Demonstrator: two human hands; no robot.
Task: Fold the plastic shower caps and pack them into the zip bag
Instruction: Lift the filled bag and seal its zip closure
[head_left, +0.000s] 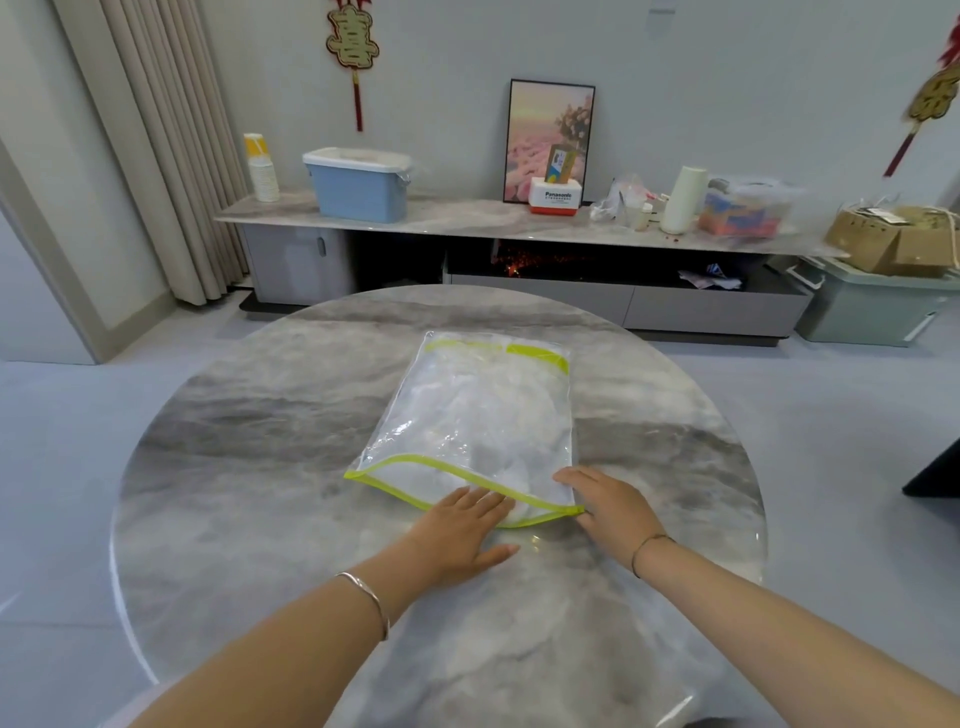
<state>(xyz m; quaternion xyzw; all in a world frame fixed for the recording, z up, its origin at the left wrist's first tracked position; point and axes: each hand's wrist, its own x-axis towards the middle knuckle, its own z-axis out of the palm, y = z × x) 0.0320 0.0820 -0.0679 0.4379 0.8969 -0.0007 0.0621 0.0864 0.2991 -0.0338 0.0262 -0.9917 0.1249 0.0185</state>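
**Both hands at the mouth of the filled zip bag**

The zip bag lies flat near the middle of the round marble tabletop, with its yellow-green opening turned toward the person. This way the mouth is close to both hands. White, crumpled shower caps show through the clear plastic, so the packing seems mostly done. I see no cap outside the bag.

The left hand is spread flat, fingers straight and together, with the fingertips pressing on the near edge of the bag. I think it holds the bag down and pushes the air out, so that the two lips of the opening meet.

The right hand rests on the near right corner of the bag, where the yellow-green edge ends. Its fingers lie over the plastic, but the thumb is hidden, so I cannot tell if it pinches the zip or only touches it. Probably the closing would start from this corner.
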